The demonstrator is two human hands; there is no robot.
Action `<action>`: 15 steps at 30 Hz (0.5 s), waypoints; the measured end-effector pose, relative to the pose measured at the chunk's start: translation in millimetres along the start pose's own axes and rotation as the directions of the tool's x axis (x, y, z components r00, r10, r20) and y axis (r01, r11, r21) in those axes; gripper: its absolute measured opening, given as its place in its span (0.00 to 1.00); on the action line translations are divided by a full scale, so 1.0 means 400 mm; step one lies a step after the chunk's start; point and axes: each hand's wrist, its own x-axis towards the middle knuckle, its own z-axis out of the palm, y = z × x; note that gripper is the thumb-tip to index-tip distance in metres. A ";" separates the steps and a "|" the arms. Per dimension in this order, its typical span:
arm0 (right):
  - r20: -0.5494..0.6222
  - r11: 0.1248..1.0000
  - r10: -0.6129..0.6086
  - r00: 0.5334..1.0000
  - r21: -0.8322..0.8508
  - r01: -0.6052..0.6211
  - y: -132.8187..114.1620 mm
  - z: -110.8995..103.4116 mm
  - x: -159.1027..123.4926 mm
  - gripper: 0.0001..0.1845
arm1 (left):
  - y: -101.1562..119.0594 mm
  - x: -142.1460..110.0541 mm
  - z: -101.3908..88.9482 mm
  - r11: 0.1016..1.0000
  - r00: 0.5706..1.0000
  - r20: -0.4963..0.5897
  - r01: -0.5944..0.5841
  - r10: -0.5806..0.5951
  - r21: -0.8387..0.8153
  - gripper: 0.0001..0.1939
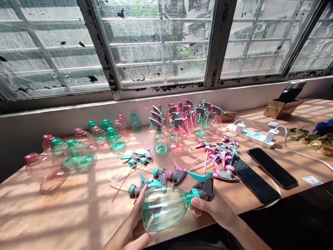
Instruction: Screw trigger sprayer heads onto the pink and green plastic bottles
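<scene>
A clear green spray bottle (165,208) lies on its side in the air above the table's front edge, its base toward the left. My left hand (137,215) cups the base end, fingers behind and thumb below. At the neck, my right hand (204,205) grips the green collar of the grey and green trigger sprayer (206,185) with thumb and fingers. The sprayer sits on the bottle's mouth. Just behind the bottle lie loose trigger sprayers, one with a pink trigger (178,173) and one with a green collar (134,189).
Capless bottles (85,152) in green and pink stand at the left. Several bottles with sprayers (179,128) stand at the back. More loose sprayers (221,156), two phones (273,166), a power strip (251,135) with cables and a brown box (282,107) are rightward.
</scene>
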 end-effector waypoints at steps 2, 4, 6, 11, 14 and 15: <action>-0.001 1.000 0.007 1.000 0.006 -0.007 -0.001 0.000 0.001 0.25 | 0.002 0.004 0.000 1.000 1.000 0.003 -0.024 0.024 0.002 0.44; -0.001 1.000 0.010 1.000 0.013 -0.010 -0.002 0.000 0.002 0.26 | 0.004 0.004 0.000 0.999 0.999 0.004 -0.034 0.034 0.003 0.43; 0.009 1.000 0.008 1.000 0.016 -0.008 -0.002 0.000 0.002 0.26 | 0.007 0.003 0.000 0.999 0.999 0.014 -0.038 0.038 0.000 0.46; 0.023 1.000 0.000 1.000 0.030 -0.001 0.002 0.001 0.001 0.25 | 0.002 -0.009 -0.009 1.000 1.000 0.012 -0.027 0.026 0.005 0.45; 0.032 1.000 -0.011 0.999 0.018 0.010 0.004 0.000 0.000 0.24 | -0.016 -0.019 -0.019 0.997 0.997 -0.010 0.075 -0.075 0.032 0.42; 0.030 1.000 -0.013 0.999 0.018 0.013 0.003 0.000 0.000 0.24 | -0.022 -0.021 -0.022 0.994 0.995 -0.016 0.104 -0.103 0.044 0.42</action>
